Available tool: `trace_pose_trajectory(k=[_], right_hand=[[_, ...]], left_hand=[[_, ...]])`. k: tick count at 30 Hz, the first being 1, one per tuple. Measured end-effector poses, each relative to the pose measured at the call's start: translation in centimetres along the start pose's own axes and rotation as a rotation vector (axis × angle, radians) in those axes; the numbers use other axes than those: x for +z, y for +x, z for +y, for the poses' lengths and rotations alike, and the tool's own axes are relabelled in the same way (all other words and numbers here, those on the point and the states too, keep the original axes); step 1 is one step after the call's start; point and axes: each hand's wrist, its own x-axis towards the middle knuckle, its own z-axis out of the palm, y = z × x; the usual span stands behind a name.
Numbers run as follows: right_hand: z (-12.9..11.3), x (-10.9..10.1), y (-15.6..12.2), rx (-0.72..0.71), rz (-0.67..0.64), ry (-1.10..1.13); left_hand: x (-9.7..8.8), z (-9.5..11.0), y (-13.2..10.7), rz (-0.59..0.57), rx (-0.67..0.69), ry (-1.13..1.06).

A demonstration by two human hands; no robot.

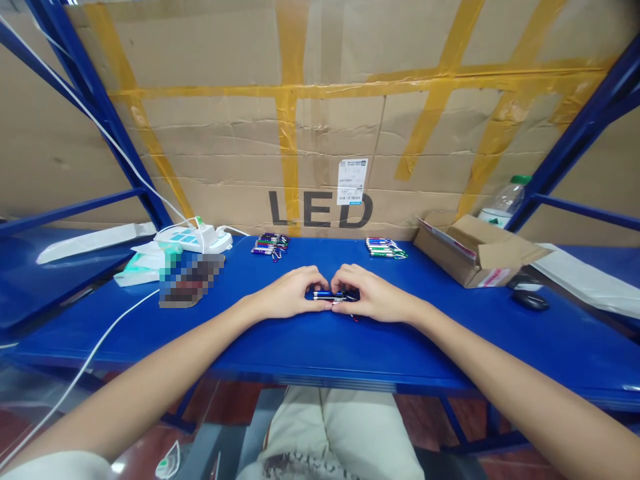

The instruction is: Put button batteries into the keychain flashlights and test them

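Both hands meet at the middle of the blue table [300, 340]. My left hand [290, 293] and my right hand [373, 293] are curled, fingers closed around a small blue pen-shaped flashlight [327, 295] lying between them just above the surface. A thin red bit shows under my right hand. Farther back lie two piles of similar small flashlights, one pile [271, 245] at the left and one pile [385, 248] at the right.
An open cardboard box [475, 257] stands at the right, a plastic bottle [505, 200] behind it. A white power strip [193, 237] with cable and a pixelated object [189, 280] sit left. A black mouse [531, 300] lies right. Taped cardboard forms the back wall.
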Motion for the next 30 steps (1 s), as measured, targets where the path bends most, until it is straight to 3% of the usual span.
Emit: trace_pose_trajectory(k=[8, 14, 17, 21, 24, 30], right_hand=[[0.1, -0.3, 0.0, -0.017, -0.065, -0.054], [-0.8, 0.3, 0.0, -0.054, -0.093, -0.133], [-1.2, 0.2, -0.1, -0.017, -0.062, -0.127], [-0.6, -0.2, 0.0, 0.103, 0.026, 0.284], [0.4, -0.4, 0.3, 0.216, 0.167, 0.580], [1.4, -0.6, 0.6, 0.274, 0.325, 0.797]], left_hand=[[-1.3, -1.0, -0.1, -0.076, 0.012, -0.049], [-1.3, -1.4, -0.2, -0.044, -0.011, -0.138], [-1.0, -1.4, 0.0, 0.048, -0.054, -0.199], [-0.7, -1.7, 0.4, 0.230, -0.118, -0.278], [-0.7, -2.3, 0.7, 0.298, -0.159, -0.358], [-0.7, -2.7, 1.1, 0.377, -0.214, -0.488]])
